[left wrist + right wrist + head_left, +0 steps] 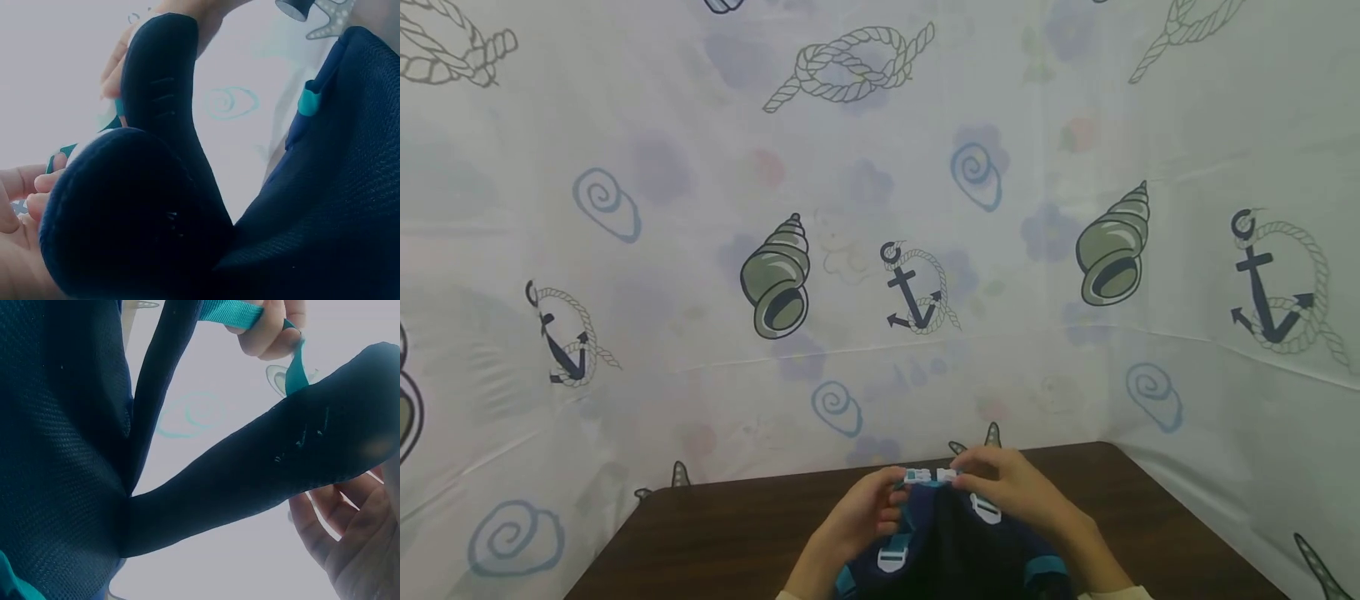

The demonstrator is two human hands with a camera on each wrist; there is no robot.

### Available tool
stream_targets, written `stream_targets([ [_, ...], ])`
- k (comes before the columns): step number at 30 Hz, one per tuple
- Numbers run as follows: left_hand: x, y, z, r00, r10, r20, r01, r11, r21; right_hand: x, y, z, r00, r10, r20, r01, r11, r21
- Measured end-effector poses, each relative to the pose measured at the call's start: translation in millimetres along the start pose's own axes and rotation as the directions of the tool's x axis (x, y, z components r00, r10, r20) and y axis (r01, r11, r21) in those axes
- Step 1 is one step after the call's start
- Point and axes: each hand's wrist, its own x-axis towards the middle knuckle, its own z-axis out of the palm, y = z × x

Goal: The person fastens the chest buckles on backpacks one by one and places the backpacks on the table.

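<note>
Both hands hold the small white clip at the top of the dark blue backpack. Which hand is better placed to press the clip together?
Probably the right hand. It lies over the white clip from above with fingers curled on it, while the left hand holds lower, at the backpack strap, and seems only to steady its side.

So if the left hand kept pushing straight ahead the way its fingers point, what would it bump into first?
Probably the white buckle it already pinches, then the right hand gripping the other side. The left hand points inward toward it above the navy backpack; depth is hard to judge.
</note>
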Motion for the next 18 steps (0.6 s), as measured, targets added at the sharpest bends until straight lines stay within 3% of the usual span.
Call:
stream_targets([
  [8, 0.4, -1.4, 3.4, 0.999, 0.000, 0.036, -0.001, 0.999, 0.033, -0.1, -1.2, 2.1, 1.000, -0.025, 0.005, 0.026, 0.998, -0.055],
  [18, 0.5, -2.4, 2.9, 0.999, 0.005, 0.033, -0.006, 1.000, 0.026, 0.3, 0.9, 2.0, 1.000, -0.013, 0.019, 0.014, 0.999, -0.032],
])
